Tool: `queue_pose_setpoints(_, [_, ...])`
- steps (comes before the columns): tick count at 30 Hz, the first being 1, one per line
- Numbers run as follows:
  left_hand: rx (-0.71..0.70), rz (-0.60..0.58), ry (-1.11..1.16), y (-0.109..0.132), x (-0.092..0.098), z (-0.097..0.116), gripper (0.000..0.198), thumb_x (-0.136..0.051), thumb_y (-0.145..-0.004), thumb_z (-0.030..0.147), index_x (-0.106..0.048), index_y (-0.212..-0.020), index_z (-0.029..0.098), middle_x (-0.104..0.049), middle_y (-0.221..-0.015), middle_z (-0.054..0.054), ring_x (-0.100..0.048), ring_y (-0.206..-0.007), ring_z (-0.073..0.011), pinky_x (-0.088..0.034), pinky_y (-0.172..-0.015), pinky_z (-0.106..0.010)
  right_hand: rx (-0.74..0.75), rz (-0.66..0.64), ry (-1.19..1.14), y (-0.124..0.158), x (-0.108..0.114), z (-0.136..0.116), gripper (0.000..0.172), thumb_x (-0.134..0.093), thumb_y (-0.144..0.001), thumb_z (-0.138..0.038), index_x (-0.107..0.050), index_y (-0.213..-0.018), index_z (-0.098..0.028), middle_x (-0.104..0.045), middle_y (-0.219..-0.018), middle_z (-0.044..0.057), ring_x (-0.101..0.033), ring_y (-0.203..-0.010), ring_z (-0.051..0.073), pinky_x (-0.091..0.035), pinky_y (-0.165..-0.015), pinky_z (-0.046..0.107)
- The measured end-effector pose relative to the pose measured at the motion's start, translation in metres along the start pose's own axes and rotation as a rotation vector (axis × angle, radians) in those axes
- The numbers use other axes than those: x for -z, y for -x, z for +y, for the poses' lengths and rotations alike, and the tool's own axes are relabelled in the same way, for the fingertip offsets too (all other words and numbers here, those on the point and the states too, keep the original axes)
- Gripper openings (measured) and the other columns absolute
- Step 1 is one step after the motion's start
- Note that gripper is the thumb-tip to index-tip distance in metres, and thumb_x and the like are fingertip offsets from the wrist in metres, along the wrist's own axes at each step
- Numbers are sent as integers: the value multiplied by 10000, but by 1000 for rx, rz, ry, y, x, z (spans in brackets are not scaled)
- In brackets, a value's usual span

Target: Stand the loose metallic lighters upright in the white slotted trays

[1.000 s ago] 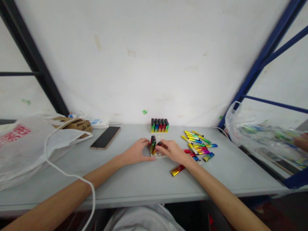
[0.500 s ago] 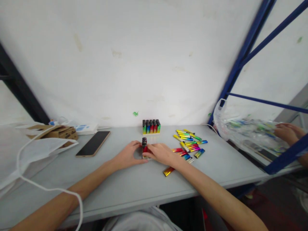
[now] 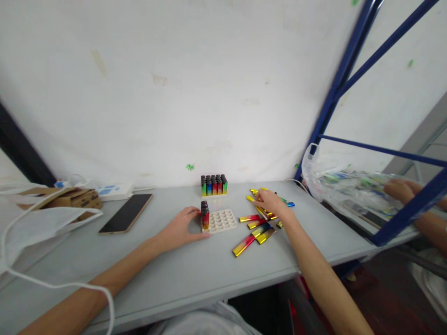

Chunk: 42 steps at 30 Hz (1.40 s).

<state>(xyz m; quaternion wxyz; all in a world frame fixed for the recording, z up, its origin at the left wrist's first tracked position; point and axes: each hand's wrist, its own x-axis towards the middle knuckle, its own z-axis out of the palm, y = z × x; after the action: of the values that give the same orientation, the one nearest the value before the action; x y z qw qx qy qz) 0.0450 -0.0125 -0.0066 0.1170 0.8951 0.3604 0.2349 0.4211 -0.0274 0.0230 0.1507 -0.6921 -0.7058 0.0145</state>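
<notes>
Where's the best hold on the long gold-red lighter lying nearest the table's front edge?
Pinch the gold-red lighter across its two long sides, near mid-length, coming from above. It lies flat and diagonal on the table, too low to get under, and there is bare surface on both sides of its lower half.

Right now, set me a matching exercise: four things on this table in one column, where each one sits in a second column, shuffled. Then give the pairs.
Things
1. phone
2. white tray
3. full block of lighters
4. right hand

Places
A. upright by the back wall
B. on the loose lighters
C. flat on the table, left of the left hand
D. beside the left hand, most holes empty

Pairs: 1-C, 2-D, 3-A, 4-B
</notes>
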Motion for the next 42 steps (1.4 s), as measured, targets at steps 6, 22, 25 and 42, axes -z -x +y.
queue_pose_setpoints(6, [9, -24, -1, 0, 2, 3, 665, -759, -759, 715, -720, -1171, 194, -716, -1280, -132, -687, -1179, -350, -543, -1072, -421, 24, -122, 104, 2, -3, -22, 216, -563, -1030, -239, -745, -1025, -124, -774, -1089, 177, -705, -989, 258, -454, -837, 296])
queue_pose_setpoints(22, [-9, 0, 32, 0, 3, 1, 648, -803, -721, 692, -743, -1135, 197, -739, -1234, -126, -713, -1129, -357, -567, -1038, -436, 152, 128, -1051, -1, -25, -68, 516, -570, -928, -723, -595, -832, -216, -647, -805, 17, -618, -742, 182, -520, -668, 297])
queue_pose_setpoints(25, [-14, 3, 36, 1, 1, 0, 659, -804, -726, 693, -738, -1144, 189, -729, -1246, -136, -705, -1141, -359, -559, -1052, -446, 186, -104, -1272, 8, -25, -82, 451, -588, -943, -690, -566, -972, -241, -710, -935, 29, -679, -778, 193, -570, -709, 335])
queue_pose_setpoints(42, [-36, 26, 60, 2, -3, -2, 633, -827, -724, 674, -744, -1126, 192, -724, -1224, -132, -695, -1144, -352, -551, -1065, -455, 180, 128, -822, 11, -52, -105, 475, -500, -939, -595, -395, -650, -233, -353, -618, -45, -365, -610, 137, -279, -577, 280])
